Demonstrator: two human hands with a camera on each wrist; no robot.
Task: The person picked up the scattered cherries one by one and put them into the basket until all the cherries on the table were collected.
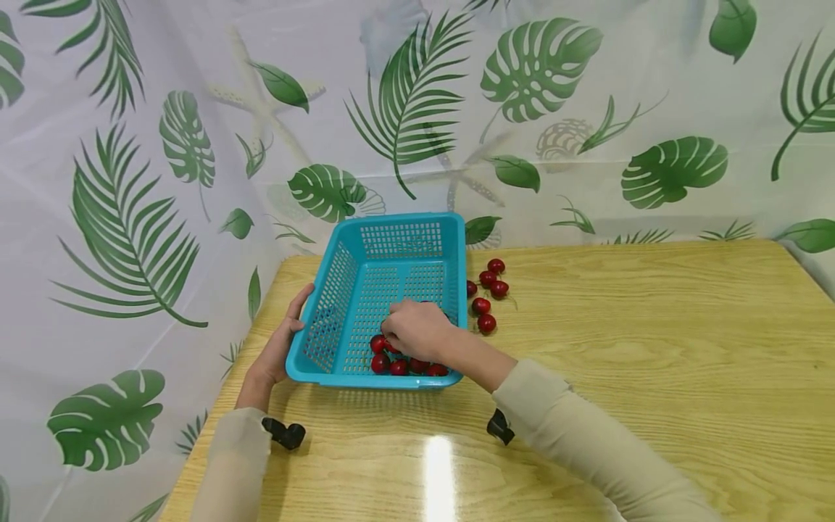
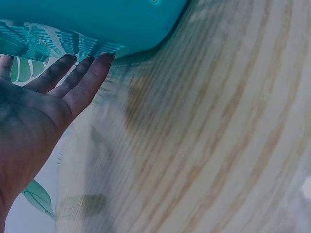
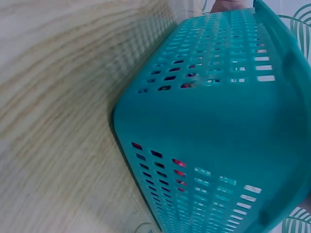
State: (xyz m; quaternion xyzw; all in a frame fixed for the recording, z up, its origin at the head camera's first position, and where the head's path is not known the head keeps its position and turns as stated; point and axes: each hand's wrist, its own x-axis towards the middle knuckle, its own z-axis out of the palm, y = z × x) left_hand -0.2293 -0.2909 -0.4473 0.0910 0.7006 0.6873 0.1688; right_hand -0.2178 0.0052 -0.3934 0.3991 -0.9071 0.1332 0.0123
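A turquoise plastic basket (image 1: 400, 382) with slotted walls stands on the wooden table. Red cherries (image 1: 380, 363) lie inside it, gathered in the near right part. My left hand (image 1: 280, 348) is at the basket's left side; in the left wrist view its fingers (image 2: 87, 85) stretch out straight to the slotted wall. Over the near right rim, my right hand (image 1: 420, 330) reaches into the basket, back of the hand up and fingers bent down among the cherries. Its fingertips are hidden, and I cannot tell whether they pinch a cherry.
Several more cherries (image 1: 486, 323) lie loose on the table (image 1: 652, 348), close to the basket's right wall. A white sheet (image 1: 417, 94) printed with green leaves hangs behind the table and along its left side. Small black devices (image 1: 284, 433) sit at both wrists.
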